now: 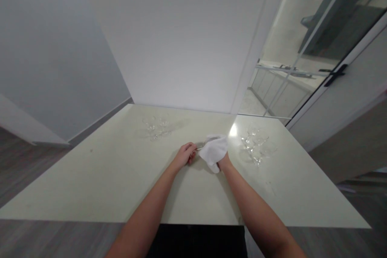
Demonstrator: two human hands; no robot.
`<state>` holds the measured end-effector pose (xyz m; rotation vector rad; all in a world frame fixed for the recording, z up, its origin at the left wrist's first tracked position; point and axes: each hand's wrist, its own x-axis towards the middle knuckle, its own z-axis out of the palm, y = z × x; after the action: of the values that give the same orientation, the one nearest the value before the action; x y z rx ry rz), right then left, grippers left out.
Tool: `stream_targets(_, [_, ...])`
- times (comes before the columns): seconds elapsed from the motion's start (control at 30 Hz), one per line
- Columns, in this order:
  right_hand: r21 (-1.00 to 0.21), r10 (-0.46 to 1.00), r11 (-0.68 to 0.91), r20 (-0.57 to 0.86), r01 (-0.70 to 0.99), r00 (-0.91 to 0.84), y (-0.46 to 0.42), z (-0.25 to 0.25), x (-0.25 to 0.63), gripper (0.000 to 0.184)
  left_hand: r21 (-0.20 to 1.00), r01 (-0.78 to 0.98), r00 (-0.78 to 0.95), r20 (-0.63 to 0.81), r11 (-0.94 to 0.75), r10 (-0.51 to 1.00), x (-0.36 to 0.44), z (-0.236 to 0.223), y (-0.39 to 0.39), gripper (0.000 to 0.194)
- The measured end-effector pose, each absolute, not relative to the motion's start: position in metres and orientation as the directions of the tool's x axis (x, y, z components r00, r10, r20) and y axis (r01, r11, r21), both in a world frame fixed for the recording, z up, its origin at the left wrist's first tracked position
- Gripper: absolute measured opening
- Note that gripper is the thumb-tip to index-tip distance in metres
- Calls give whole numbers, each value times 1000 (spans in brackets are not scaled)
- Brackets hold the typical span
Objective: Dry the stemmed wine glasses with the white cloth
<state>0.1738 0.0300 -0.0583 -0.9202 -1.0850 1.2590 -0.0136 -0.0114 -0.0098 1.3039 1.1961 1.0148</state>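
My left hand (187, 153) is closed around the end of a thin, shiny, clear piece that looks like the stem of a glass (198, 148). The other end of the glass goes under a white cloth (215, 151), which hides its bowl. My right hand (223, 163) is mostly covered by this cloth and grips it against the glass from the right. Both hands are held just above the middle of the pale table.
Several clear glasses (255, 143) are grouped on the table (121, 185) to the right, near a bright reflection. Another group of clear glasses (156, 128) is at the back left. A white wall (181, 48) borders the far edge; a glazed door (302, 48) stands at right.
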Motion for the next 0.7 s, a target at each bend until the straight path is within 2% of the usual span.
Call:
stream_targets(0.07, [-952, 998, 55, 59, -300, -7, 30, -58, 173, 30, 988, 146, 67, 30, -39, 997, -14, -11, -11, 36])
stream_targets(0.13, [-942, 999, 31, 33, -335, 0, 32, -60, 173, 32, 926, 297, 8, 242, -234, 970, -14, -12, -11, 40])
stream_targets(0.2, [-928, 1000, 27, 27, -372, 4, 35, -63, 172, 34, 771, 475, 62, 450, -423, 891, -15, -11, -12, 40])
stream_targets(0.3, [-913, 1000, 24, 27, -408, -1, 35, -66, 172, 34, 579, 604, 209, 547, -547, 811, -15, -8, -15, 21])
stream_targets(0.37, [-913, 999, 32, 34, -408, 1, 32, -66, 171, 33, 583, 610, 233, 515, -536, 825, -15, -6, -18, 18])
stream_targets(0.5, [-925, 999, 37, 26, -377, 34, 25, -63, 171, 35, 756, 507, 178, 379, -415, 908, -15, -3, -19, 27])
stream_targets(0.63, [-946, 993, 112, 99, -304, 57, 22, -51, 168, 35, 941, 268, 74, 193, -206, 978, -18, -3, -11, 34])
stream_targets(0.7, [-935, 988, 150, 152, -321, 20, 20, -41, 166, 35, 990, 120, 39, 76, -80, 996, -21, -3, -7, 37])
